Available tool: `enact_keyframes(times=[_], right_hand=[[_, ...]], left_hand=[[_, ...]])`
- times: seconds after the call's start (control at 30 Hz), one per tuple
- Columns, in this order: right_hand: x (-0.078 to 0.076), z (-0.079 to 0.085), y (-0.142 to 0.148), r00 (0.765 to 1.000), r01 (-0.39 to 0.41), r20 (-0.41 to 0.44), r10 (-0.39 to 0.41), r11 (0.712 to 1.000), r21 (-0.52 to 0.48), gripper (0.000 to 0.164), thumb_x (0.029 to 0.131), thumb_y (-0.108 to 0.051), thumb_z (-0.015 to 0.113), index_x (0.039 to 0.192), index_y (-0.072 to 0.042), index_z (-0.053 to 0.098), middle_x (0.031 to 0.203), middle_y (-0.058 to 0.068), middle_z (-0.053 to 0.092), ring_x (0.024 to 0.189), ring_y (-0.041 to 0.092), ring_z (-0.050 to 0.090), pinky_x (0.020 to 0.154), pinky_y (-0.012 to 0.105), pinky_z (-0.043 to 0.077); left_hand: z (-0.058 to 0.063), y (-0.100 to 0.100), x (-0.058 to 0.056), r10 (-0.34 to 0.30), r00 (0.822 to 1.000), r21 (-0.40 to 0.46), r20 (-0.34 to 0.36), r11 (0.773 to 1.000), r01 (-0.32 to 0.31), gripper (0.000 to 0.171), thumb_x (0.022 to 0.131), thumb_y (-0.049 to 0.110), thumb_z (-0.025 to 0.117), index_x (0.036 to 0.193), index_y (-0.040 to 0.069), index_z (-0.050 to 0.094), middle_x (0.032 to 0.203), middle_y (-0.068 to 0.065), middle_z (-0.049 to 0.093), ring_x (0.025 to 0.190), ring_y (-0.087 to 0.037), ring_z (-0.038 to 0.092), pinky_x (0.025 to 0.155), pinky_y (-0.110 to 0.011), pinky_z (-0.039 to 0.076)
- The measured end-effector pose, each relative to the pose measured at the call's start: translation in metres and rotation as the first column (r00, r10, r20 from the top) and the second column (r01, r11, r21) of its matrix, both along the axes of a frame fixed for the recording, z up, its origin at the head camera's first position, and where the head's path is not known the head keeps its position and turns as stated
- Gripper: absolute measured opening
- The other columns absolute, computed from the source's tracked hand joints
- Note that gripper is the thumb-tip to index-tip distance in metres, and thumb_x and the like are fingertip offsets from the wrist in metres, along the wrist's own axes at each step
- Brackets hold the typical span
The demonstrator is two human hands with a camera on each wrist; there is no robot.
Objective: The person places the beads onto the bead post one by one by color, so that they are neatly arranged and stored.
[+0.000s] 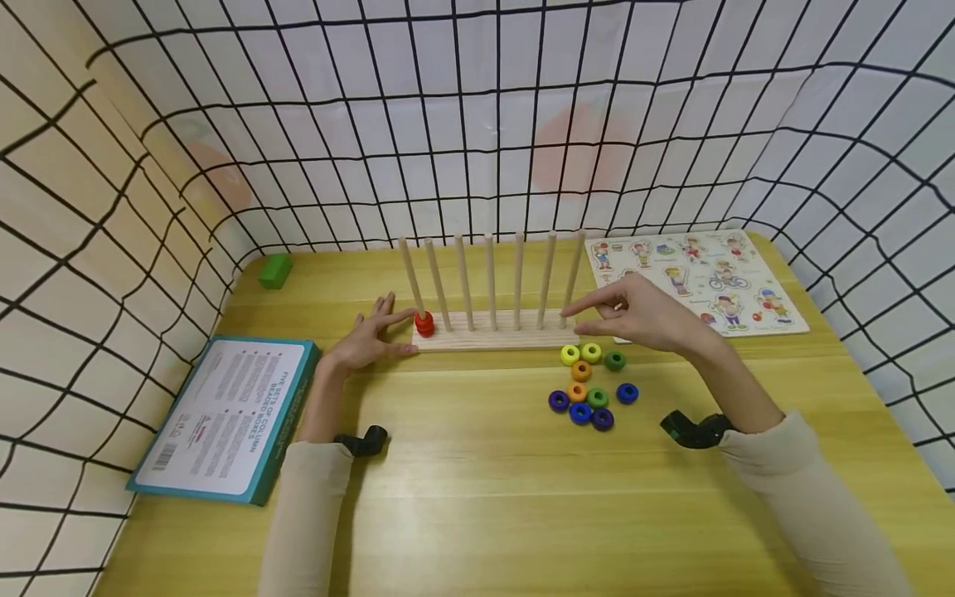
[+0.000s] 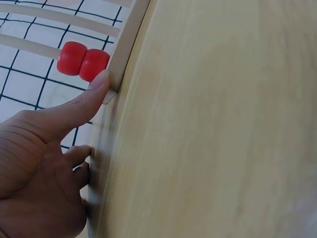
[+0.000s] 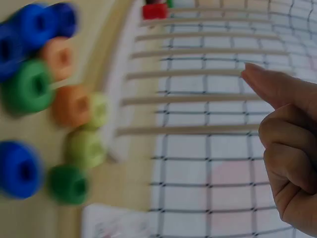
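Observation:
The wooden peg stand (image 1: pixel 477 338) carries a row of upright pegs. Two red beads (image 1: pixel 424 324) are stacked low on its leftmost peg. My left hand (image 1: pixel 367 338) touches the stand's left end with fingers spread; in the left wrist view, its thumb (image 2: pixel 74 110) lies against the base beside the lower red bead (image 2: pixel 94 64). Over the stand's right end is my right hand (image 1: pixel 634 315), index finger and thumb extended and apart, other fingers curled in, nothing held. Loose ring beads in yellow (image 1: pixel 570 356), orange (image 1: pixel 581 371), green (image 1: pixel 615 361), blue (image 1: pixel 627 393) and purple (image 1: pixel 603 419) lie before it.
At the left lies a blue-edged box (image 1: pixel 216 414) with printed text. A green block (image 1: pixel 275 271) sits at the back left. Behind my right hand is a picture board (image 1: pixel 746 290) with cartoon figures. Black netting (image 1: pixel 462 157) encloses the table's back and sides.

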State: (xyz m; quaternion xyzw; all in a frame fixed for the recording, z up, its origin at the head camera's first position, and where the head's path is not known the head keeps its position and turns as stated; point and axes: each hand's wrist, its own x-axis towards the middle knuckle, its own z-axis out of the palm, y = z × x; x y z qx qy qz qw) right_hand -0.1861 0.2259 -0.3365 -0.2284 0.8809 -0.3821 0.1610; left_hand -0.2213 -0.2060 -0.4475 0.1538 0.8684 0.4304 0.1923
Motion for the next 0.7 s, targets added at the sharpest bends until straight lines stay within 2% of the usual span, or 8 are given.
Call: enact_keyframes(times=[0.2, 0.3, 0.37, 0.53, 0.7], right_hand=[[0.001, -0.037, 0.024, 0.997, 0.037, 0.071, -0.038, 0.999, 0.017, 0.029, 0.094, -0.016, 0.077, 0.121, -0.006, 0.077, 0.062, -0.005, 0.041, 0.048, 0.004, 0.027, 0.048, 0.021, 0.029], [-0.001, -0.05, 0.03, 0.992, 0.081, 0.095, -0.082, 0.997, 0.016, 0.032, 0.09, -0.013, 0.08, 0.12, -0.002, 0.076, 0.058, -0.006, 0.033, 0.05, 0.005, 0.027, 0.05, 0.02, 0.028], [-0.002, -0.057, 0.032, 0.989, 0.103, 0.102, -0.105, 0.994, 0.019, 0.034, 0.088, -0.013, 0.081, 0.12, -0.002, 0.076, 0.055, -0.008, 0.027, 0.05, 0.005, 0.026, 0.051, 0.02, 0.027], [-0.005, -0.07, 0.034, 0.983, 0.137, 0.122, -0.139, 0.99, 0.02, 0.037, 0.087, -0.011, 0.083, 0.12, 0.002, 0.075, 0.054, -0.008, 0.027, 0.05, 0.005, 0.024, 0.052, 0.021, 0.027], [-0.009, -0.079, 0.032, 0.963, 0.203, 0.177, -0.205, 0.979, 0.027, 0.042, 0.084, -0.011, 0.085, 0.12, 0.004, 0.074, 0.055, -0.008, 0.025, 0.05, 0.006, 0.023, 0.052, 0.022, 0.025]], left_hand=[[-0.002, -0.002, -0.001, 0.003, 1.0, 0.006, 0.006, 1.0, -0.003, 0.073, 0.097, 0.022, 0.073, 0.16, 0.009, 0.039, 0.174, -0.017, -0.011, 0.16, -0.035, -0.022, 0.123, -0.062, -0.026], [-0.003, -0.002, -0.002, 0.004, 1.0, 0.007, 0.009, 1.0, -0.004, 0.073, 0.097, 0.022, 0.074, 0.16, 0.01, 0.039, 0.174, -0.017, -0.011, 0.16, -0.035, -0.022, 0.123, -0.062, -0.026], [-0.004, -0.003, -0.002, 0.006, 1.0, 0.004, 0.008, 1.0, -0.006, 0.073, 0.096, 0.022, 0.074, 0.16, 0.01, 0.039, 0.174, -0.017, -0.011, 0.16, -0.034, -0.022, 0.124, -0.061, -0.026], [-0.005, -0.003, -0.003, 0.014, 1.0, -0.002, -0.001, 1.0, -0.014, 0.073, 0.096, 0.022, 0.074, 0.16, 0.011, 0.039, 0.174, -0.017, -0.01, 0.161, -0.034, -0.021, 0.124, -0.061, -0.025], [-0.004, -0.001, -0.002, 0.024, 1.0, 0.013, -0.001, 1.0, -0.024, 0.071, 0.097, 0.02, 0.074, 0.159, 0.01, 0.04, 0.174, -0.018, -0.009, 0.16, -0.035, -0.021, 0.124, -0.062, -0.024]])
